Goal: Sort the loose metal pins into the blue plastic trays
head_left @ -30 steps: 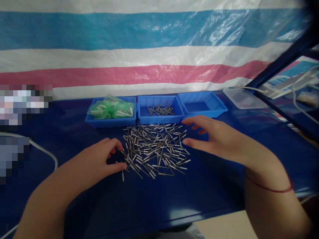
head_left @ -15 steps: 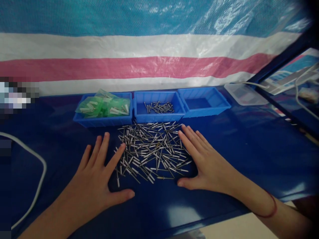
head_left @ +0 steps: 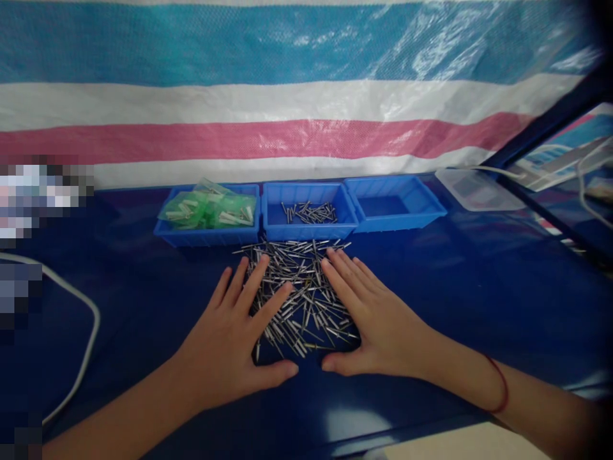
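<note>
Between my left hand (head_left: 230,345) and right hand (head_left: 385,319), on the dark blue table (head_left: 454,275), lies the loose pile of rivets (head_left: 306,297). Half a second ago my hands were farther apart; now both have come inward, and the pile sits narrower between them, so the scattered rivets are more gathered. My left fingers are splayed wide, tips over the pile's left side; my right fingers lie closer together, thumb held away, along its right side. Neither hand pinches anything; I cannot tell how firmly the tips press. Just beyond my fingertips stand the middle bin (head_left: 311,231), with more rivets inside, the left bin (head_left: 208,239), with green bags (head_left: 211,207), and the right bin (head_left: 407,222). Farthest off hangs the striped sheet (head_left: 287,140).
</note>
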The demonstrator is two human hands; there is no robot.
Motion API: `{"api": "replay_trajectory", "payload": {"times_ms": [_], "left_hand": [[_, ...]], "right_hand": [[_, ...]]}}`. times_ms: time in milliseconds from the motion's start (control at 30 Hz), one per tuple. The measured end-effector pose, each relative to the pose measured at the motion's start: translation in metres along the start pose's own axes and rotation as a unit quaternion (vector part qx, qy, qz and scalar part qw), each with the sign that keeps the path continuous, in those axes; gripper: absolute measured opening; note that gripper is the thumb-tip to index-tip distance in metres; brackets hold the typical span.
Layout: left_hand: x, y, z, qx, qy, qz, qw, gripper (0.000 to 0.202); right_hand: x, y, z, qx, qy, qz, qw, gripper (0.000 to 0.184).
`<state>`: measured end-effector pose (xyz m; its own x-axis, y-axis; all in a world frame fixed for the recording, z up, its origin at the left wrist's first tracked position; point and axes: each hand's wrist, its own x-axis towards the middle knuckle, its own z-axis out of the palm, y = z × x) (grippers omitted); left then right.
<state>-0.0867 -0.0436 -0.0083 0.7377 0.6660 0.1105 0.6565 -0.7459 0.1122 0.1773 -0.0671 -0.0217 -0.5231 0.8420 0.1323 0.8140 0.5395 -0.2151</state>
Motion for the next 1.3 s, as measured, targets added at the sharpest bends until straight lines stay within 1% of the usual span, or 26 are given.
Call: {"api": "replay_trajectory", "payload": {"times_ms": [133,200,267,367,433,533,633,733,867,967,1033,1133,1200,1267,1300], "left_hand": [[0.009,0.015,0.003,-0.003,0.014,0.006,1.0,0.066],[0.013,0.022,0.005,-0.004,0.021,0.005,1.0,0.058],[0.016,0.027,0.007,-0.008,0.031,-0.004,0.999,0.052],[0.019,0.032,0.01,-0.019,0.046,-0.035,0.998,0.051],[0.021,0.034,0.011,-0.027,0.054,-0.058,0.996,0.051],[0.023,0.035,0.011,-0.043,0.071,-0.092,0.992,0.05],[0.025,0.036,0.011,-0.056,0.087,-0.109,0.989,0.047],[0.026,0.035,0.013,-0.056,0.105,-0.115,0.986,0.047],[0.031,0.033,0.017,-0.057,0.111,-0.127,0.984,0.05],[0.031,0.032,0.013,-0.061,0.123,-0.13,0.982,0.06],[0.024,0.031,0.007,-0.057,0.127,-0.118,0.983,0.07],[0.006,0.031,0.0,-0.043,0.099,-0.076,0.991,0.089],[-0.003,0.031,0.0,-0.032,0.081,-0.062,0.994,0.098],[-0.005,0.033,0.005,-0.03,0.06,-0.08,0.995,0.097],[-0.002,0.034,0.007,-0.031,0.057,-0.098,0.993,0.096]], "right_hand": [[0.008,-0.006,0.001,0.019,-0.001,-0.016,1.0,0.113],[0.014,-0.008,0.0,0.026,0.003,-0.026,0.999,0.104],[0.018,-0.01,-0.001,0.036,0.007,-0.043,0.998,0.09],[0.022,-0.012,-0.003,0.054,0.023,-0.07,0.996,0.067],[0.024,-0.013,-0.005,0.067,0.043,-0.077,0.994,0.055],[0.027,-0.011,-0.005,0.08,0.063,-0.075,0.992,0.042],[0.033,-0.007,-0.005,0.076,0.065,-0.066,0.993,0.032],[0.044,-0.003,-0.009,0.055,0.062,-0.059,0.995,0.027],[0.062,-0.003,-0.024,0.023,0.037,-0.056,0.997,0.026],[0.074,-0.006,-0.037,0.053,0.023,-0.064,0.996,0.024],[0.079,-0.007,-0.044,0.089,0.025,-0.066,0.994,0.023],[0.081,-0.007,-0.049,0.138,0.032,-0.062,0.988,0.023],[0.08,-0.006,-0.049,0.156,0.03,-0.055,0.986,0.024],[0.077,-0.005,-0.047,0.164,0.029,-0.044,0.985,0.026],[0.076,-0.004,-0.047,0.165,0.031,-0.039,0.985,0.028]]}}
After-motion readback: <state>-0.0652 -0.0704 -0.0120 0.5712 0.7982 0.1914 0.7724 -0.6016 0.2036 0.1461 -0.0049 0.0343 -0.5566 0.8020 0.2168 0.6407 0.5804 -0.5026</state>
